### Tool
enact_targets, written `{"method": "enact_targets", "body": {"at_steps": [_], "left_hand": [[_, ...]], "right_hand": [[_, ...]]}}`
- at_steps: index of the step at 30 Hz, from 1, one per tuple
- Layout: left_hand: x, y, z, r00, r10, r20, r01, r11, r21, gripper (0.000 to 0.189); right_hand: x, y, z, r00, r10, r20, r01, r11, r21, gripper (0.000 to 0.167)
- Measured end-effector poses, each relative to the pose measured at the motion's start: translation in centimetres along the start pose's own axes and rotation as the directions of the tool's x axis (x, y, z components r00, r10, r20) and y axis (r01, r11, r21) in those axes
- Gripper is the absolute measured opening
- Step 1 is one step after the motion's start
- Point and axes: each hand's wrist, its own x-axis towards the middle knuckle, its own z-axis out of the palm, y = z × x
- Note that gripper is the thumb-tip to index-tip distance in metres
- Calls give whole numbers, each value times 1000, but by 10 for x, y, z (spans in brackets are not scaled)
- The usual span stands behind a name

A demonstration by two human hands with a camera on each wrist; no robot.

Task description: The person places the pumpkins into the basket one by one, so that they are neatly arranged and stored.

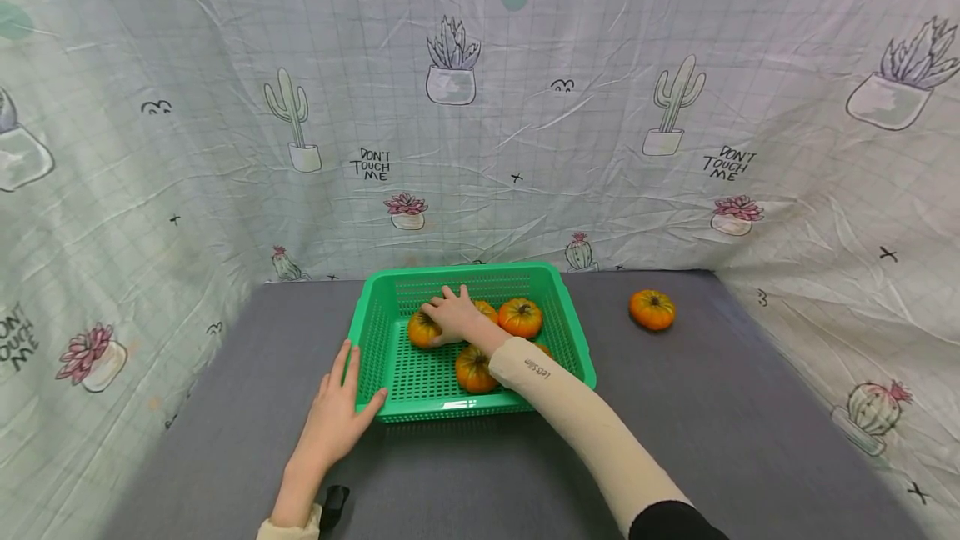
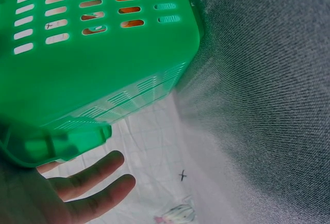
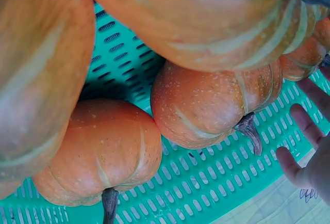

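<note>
Several small orange pumpkins sit in a green plastic basket (image 1: 408,415). My right hand (image 1: 453,317) reaches into it beside the leftmost pumpkin (image 1: 422,330), index finger over its top and thumb along its near side, other fingers spread. In the right wrist view, the fingers (image 3: 308,126) appear loosely extended at the right edge. Nearer the front lies another pumpkin (image 1: 474,371); one more (image 1: 521,317) is toward the back right, and others are partly hidden by my right arm. My left hand (image 1: 337,411) rests at the basket's front left corner, fingers straight and spread along the rim.
A single pumpkin (image 1: 652,310) lies outside the basket, on the right of the dark grey table (image 1: 720,407). Pale cloth (image 1: 517,132) printed with cacti hangs behind the table and along both sides.
</note>
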Motion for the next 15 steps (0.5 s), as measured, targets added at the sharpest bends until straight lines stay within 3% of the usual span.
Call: {"method": "enact_targets", "body": {"at_steps": [7, 15], "left_hand": [[0, 0, 0, 1000, -5, 8, 5, 1000, -2, 79], [1, 0, 0, 1000, -3, 6, 3, 1000, -3, 79]], "right_hand": [[-6, 4, -4, 1000, 13, 1, -13, 995, 101, 65], [-26, 16, -26, 999, 43, 29, -49, 970, 237, 54]]}}
